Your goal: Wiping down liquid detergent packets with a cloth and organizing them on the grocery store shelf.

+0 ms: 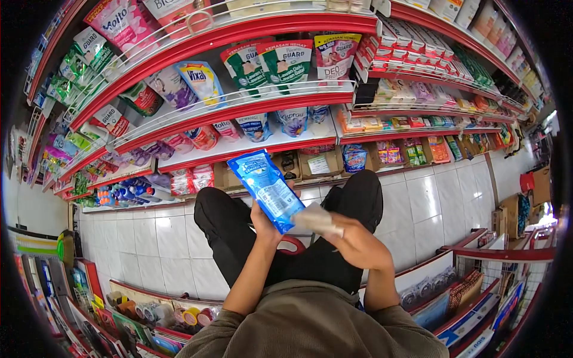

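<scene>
My left hand [267, 223] grips a blue plastic refill pouch [267, 188] from beneath, tilted above my lap with a printed side facing up. In my right hand [358, 244] is a pale folded cloth [315, 219], blurred, at the lower right end of the pouch. The cloth overlaps the pouch's edge in the picture; whether it presses on the surface I cannot tell. Both of my knees, in dark trousers [224, 228], are bent on either side. Part of a red curved object [293, 244] shows between my legs.
Ahead stands a red-edged shelf unit [250, 118] with wire rails. It carries Biore pouches [286, 62], a Vixal pouch [201, 83] and soap boxes [412, 49]. Cardboard boxes [320, 165] line its bottom. White floor tiles [416, 201] surround me. Behind are racks with tape rolls [192, 315].
</scene>
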`<state>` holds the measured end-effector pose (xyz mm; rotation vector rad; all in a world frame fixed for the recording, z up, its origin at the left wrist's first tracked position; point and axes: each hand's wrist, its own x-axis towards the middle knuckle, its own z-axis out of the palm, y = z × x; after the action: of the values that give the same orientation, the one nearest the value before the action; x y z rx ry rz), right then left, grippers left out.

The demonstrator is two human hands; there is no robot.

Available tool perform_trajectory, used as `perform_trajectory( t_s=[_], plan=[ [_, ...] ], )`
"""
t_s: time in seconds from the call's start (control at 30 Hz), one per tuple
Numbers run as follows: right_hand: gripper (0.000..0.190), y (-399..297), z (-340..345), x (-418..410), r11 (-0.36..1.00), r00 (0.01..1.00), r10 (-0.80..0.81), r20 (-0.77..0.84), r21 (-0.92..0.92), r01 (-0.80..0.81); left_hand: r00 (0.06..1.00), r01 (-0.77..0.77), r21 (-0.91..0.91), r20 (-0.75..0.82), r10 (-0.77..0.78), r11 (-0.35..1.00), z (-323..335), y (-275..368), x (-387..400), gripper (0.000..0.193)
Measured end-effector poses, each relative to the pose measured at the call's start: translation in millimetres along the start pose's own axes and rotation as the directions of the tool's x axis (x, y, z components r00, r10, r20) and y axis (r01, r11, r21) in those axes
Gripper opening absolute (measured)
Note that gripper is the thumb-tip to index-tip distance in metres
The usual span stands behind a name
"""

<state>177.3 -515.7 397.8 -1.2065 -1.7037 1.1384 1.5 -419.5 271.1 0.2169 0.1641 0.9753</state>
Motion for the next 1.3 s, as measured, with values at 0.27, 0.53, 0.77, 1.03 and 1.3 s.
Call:
perform_trajectory(
  t_s=[0.27, 0.53, 0.77, 1.03, 1.3],
  plan=[
    [0.032, 50.0, 41.0, 43.7, 0.996, 0.874, 0.091, -0.477, 0.035, -0.085, 0.901, -0.253, 0.844, 0.027, 0.434, 0.473, 30.3, -31.3, 30.2, 0.072],
    [0.032, 136.2, 10.7, 72.9, 0.965, 0.752, 0.078, -0.654, -0.139, -0.221, 0.940, -0.111, 0.703, -0.156, 0.305, 0.702, -4.3, -50.5, 60.7, 0.060],
    [0.032, 213.7, -47.7, 104.9, 0.925, 0.649, 0.006, -0.761, -0.243, -0.293, 0.962, -0.018, 0.922, -0.091, 0.259, 0.388, -46.0, -55.0, 144.8, 0.025],
    [0.035, 284.4, -68.6, 102.7, 0.904, 0.430, 0.062, -0.901, -0.131, -0.406, 0.938, -0.139, 0.985, 0.098, 0.332, 0.104, -90.7, -84.4, 257.1, 0.015],
    [0.035, 322.9, -60.2, 114.0, 0.883, 0.499, 0.271, -0.823, 0.006, -0.470, 0.950, -0.095, 0.953, 0.001, 0.313, 0.286, -143.2, -98.4, 321.8, 0.018]
  ],
)
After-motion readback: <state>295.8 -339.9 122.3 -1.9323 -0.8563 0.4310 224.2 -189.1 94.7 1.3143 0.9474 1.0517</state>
